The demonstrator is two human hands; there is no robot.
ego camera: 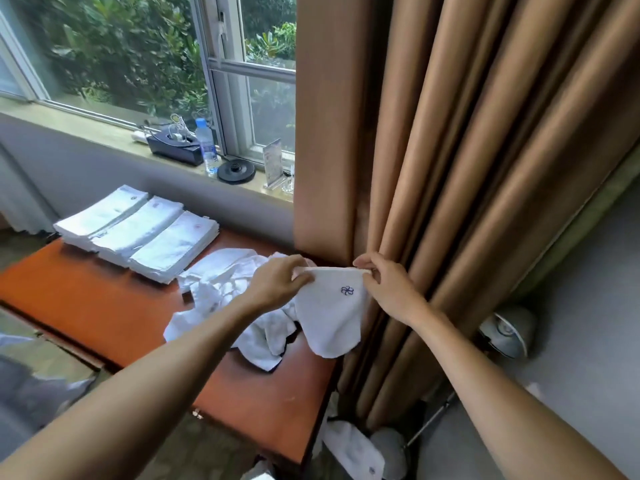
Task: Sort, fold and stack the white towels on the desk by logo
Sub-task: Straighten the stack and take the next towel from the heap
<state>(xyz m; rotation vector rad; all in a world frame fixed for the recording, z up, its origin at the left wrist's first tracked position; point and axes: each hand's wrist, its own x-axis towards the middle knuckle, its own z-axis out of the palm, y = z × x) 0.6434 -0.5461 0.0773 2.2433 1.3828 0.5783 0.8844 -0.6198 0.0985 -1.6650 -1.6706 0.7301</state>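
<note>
White towel (332, 313) | left grip (277, 282) pinches its top edge | right grip (388, 289) pinches opposite corner | towel hangs below both

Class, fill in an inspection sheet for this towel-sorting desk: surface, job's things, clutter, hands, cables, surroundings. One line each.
Surface: orange-brown wooden desk, partly covered by towels.
Job's things: white towel with a dark blue flower logo held up; heap of unfolded white towels beneath it; three side-by-side stacks of folded white towels at the desk's far end.
Clutter: white towel on the floor near the desk's corner.
Hands: left hand and right hand each pinch the held towel's top edge.
Cables: white cables in a black box on the window sill.
Surroundings: clear plastic water bottle, tan curtain, window onto greenery.
</note>
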